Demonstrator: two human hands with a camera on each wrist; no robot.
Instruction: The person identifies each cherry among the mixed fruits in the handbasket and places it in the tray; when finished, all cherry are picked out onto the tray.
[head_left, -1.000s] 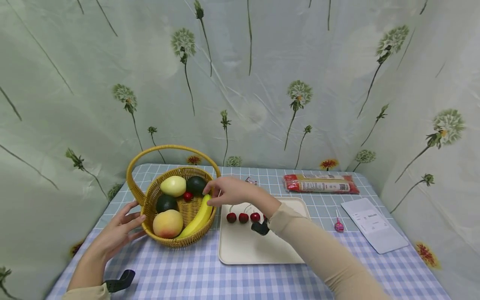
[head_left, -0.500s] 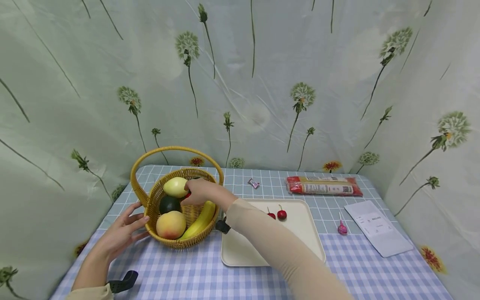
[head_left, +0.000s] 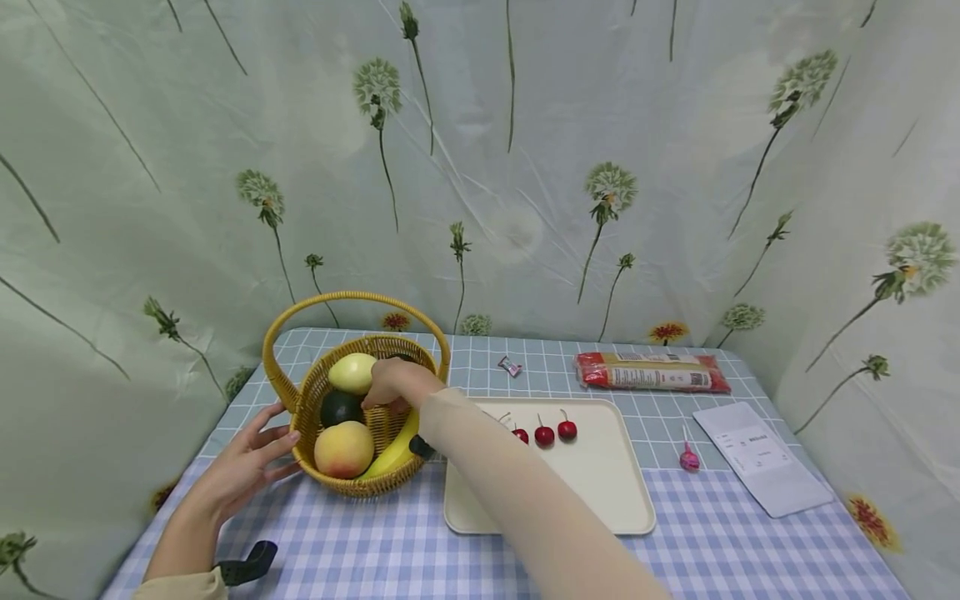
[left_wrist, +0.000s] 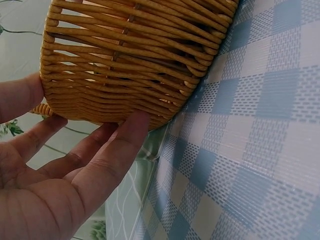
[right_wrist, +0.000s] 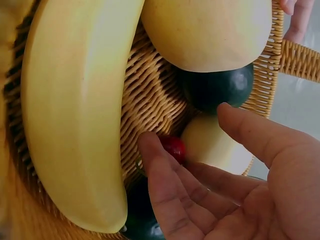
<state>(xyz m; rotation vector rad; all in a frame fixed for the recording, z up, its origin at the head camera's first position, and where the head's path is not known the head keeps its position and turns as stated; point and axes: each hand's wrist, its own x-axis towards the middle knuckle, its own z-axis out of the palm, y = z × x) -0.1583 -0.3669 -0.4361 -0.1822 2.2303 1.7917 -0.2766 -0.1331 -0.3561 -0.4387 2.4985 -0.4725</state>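
A yellow wicker basket (head_left: 367, 487) holds a peach (head_left: 343, 450), a banana (head_left: 396, 454), a pale yellow-green fruit (head_left: 352, 373) and dark green oval fruits (head_left: 341, 409). My left hand (head_left: 243, 467) rests against its left side, fingertips at the rim and thumb low on the weave in the left wrist view. Inside the basket, my right hand (right_wrist: 225, 185) reaches down with thumb and fingers spread apart. A red cherry (right_wrist: 173, 147) lies partly hidden behind those fingers, beside the pale fruit.
Right of the basket, a cream tray (head_left: 600, 492) bears several cherries (head_left: 544, 436), partly behind my right sleeve. Farther off are a small wrapped candy (head_left: 511, 367) and a red-and-clear packet (head_left: 652, 372). A pink lollipop (head_left: 689, 457) and a grey-white pouch (head_left: 761, 458) lie at right.
My right hand has moved from the basket's right rim leftward and down among the fruit, and its forearm has swung left, uncovering tray cherries. My left hand stays at the basket's side.
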